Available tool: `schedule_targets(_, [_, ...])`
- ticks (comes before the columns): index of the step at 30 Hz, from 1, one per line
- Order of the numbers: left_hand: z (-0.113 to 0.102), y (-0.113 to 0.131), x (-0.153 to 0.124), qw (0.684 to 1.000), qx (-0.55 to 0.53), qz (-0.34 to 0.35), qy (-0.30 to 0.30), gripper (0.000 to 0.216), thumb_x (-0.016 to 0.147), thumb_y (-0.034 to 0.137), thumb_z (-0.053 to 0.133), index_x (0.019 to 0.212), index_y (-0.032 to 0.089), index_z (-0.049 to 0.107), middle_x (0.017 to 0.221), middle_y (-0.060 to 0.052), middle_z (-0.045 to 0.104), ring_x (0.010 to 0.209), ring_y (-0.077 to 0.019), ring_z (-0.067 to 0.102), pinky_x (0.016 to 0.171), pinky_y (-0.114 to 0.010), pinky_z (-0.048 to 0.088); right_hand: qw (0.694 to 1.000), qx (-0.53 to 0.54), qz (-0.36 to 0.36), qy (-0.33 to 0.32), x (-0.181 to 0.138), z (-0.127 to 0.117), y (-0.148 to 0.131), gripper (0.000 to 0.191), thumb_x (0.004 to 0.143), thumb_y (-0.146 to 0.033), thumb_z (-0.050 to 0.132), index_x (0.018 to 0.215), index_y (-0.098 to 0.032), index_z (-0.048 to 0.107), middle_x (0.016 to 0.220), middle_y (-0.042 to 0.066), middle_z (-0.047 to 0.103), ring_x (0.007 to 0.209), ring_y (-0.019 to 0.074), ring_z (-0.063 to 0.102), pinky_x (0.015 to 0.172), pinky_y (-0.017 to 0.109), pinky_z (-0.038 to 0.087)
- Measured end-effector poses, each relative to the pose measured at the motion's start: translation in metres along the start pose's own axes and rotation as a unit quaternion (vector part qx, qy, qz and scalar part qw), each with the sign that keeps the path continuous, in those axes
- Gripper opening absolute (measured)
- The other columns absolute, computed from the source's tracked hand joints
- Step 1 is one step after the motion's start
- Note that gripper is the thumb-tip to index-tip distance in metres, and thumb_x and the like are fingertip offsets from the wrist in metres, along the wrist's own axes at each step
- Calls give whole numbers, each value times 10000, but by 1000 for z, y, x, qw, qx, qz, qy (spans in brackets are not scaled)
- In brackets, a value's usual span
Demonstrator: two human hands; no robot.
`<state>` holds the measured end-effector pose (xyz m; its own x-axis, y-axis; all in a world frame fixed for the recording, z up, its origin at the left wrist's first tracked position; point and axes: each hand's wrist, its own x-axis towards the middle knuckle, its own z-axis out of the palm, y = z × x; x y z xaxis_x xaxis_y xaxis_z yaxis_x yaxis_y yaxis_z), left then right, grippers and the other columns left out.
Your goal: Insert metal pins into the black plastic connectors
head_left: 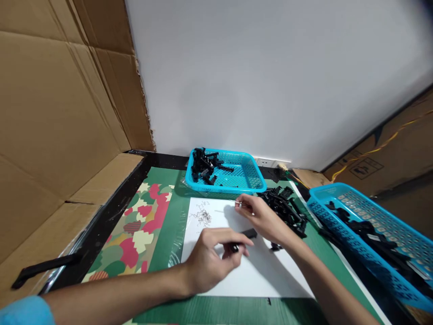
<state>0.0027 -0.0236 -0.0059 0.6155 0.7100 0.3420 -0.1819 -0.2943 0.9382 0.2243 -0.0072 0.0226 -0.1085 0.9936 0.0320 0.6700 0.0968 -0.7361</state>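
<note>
My left hand (211, 257) rests on a white sheet (257, 275) with its fingers curled around a small black plastic part (245, 237) that sticks out to the right. Just beyond it, my right hand (262, 216) pinches a thin metal pin (238, 204) between thumb and fingertips. A small heap of tiny metal springs or pins (202, 215) lies on the sheet to the upper left of both hands. A pile of loose black plastic parts (286, 207) lies on the table just right of my right hand.
A blue basket (246, 178) with several black parts stands at the back against the white wall. A second blue basket (382, 234) holding black parts stands at the right. Cardboard (57, 135) walls off the left side. A green mat (176, 216) and patterned sheet (135, 234) cover the table.
</note>
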Motion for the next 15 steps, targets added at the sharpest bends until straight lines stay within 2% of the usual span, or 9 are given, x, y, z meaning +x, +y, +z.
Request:
schedule_targets(2, [-4,0,4,994,-60,-69,66,219,993,277,709,1121,131,812,931,-113,819,742,-159,696,646,-248,553,999,34,-6,0,-13,-16,-2,250,1084,-423,557,1007,-194,622,849,10,597,750,170,507,689,290,394])
schedule_targets(5, [-7,-2,10,976,-158,-115,97,300,952,365,794,1112,116,748,1038,-145,811,639,-132,653,495,-217,491,990,137,3,-46,-32,-28,-4,291,1093,-495,591,1021,-214,598,843,-13,556,741,154,468,670,276,367])
schedule_targets(8, [-6,-3,13,974,-161,-132,91,311,959,413,802,1019,119,719,932,-108,785,569,-106,616,474,-205,461,972,211,15,-100,-44,-21,-7,286,1079,-492,636,1026,-212,615,810,-18,572,709,143,460,641,269,338])
schedule_targets(11, [-4,-3,14,973,-141,-165,83,344,977,474,784,1022,143,700,724,-8,678,517,-90,544,476,-197,423,969,223,12,-103,-49,-8,-11,223,1078,-423,648,1037,-204,651,820,5,649,714,144,515,636,262,348])
schedule_targets(15, [-5,-3,13,974,-112,-193,46,358,1031,529,708,1035,172,673,785,2,634,615,-98,515,532,-204,374,980,188,-8,-70,-52,-1,-19,140,1063,-327,640,1018,-205,692,799,15,694,692,142,555,593,249,351])
